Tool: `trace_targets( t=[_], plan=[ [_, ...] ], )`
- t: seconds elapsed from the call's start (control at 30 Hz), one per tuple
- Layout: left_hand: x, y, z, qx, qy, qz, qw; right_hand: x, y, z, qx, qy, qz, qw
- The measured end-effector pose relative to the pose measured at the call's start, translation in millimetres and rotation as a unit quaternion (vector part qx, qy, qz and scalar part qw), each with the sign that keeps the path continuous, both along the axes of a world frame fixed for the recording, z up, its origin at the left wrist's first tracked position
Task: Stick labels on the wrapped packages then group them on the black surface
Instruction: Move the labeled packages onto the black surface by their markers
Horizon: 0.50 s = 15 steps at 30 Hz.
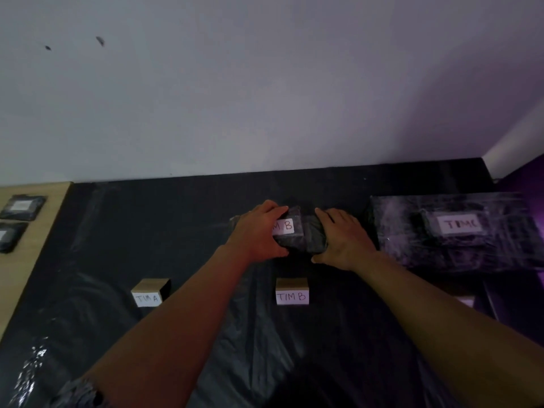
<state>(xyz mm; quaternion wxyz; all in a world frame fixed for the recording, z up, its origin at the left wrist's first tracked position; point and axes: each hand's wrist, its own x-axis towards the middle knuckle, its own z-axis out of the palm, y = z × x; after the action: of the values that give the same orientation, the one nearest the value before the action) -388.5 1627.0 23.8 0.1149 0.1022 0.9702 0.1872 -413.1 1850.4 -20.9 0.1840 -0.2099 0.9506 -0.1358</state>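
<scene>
Both hands (297,235) around black-wrapped package (306,241)

Lay at the middle of the black surface (147,231), toward its far edge: a wrapped package (303,231), clasped between the left hand (259,234) at its left end and the right hand (343,240) at its right end. Sat just right of it: a larger wrapped package (453,234). Stood nearer, well apart from each other: a block marked TIM A (148,293) to the left, a block marked TIM B (292,291) directly before the held package. Rested far left, off the surface, on a wooden top (35,245): two more packages (23,206), one behind the other.
</scene>
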Motion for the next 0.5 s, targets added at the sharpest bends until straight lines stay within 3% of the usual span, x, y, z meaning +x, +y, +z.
trace_targets(
  t=[0.5],
  plan=[
    [-1.7,7.0,-8.8,-0.007,-0.003,-0.008,1.0,-2.7,0.5,0.5,0.011,-0.017,0.022,1.0]
  ],
)
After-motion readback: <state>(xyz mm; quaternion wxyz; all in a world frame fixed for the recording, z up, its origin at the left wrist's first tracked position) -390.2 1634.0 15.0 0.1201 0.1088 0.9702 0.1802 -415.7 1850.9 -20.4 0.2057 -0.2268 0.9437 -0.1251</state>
